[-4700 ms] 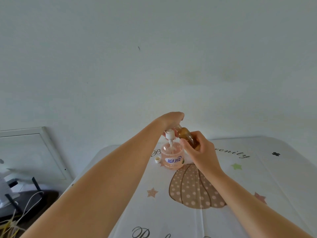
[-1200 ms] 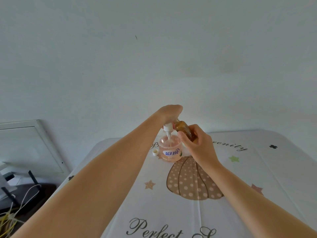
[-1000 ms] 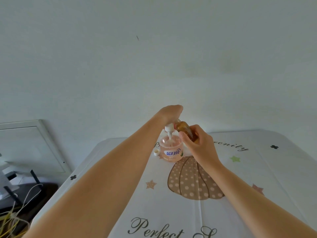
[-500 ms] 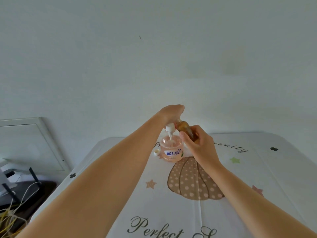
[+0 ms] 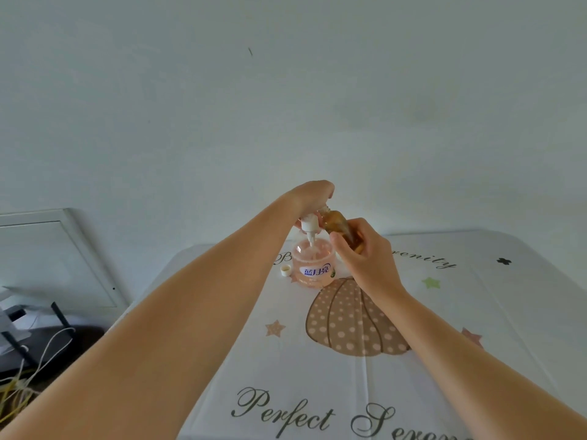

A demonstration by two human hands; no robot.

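The right hand [image 5: 368, 265] grips the amber bottle [image 5: 340, 225], its neck slanting toward the pump [image 5: 308, 224], which the left hand [image 5: 313, 195] pinches just above the pink bottle [image 5: 313, 265] on the table [image 5: 476, 312].

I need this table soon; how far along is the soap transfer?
Done: the small white cap lies off, beside the round pink soap bottle. In hand: the left hand grips its white pump next to the tilted small amber bottle, held by the right hand. Left: finish filling, recap.

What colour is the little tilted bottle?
The little bottle is amber brown, clearest in the head view.
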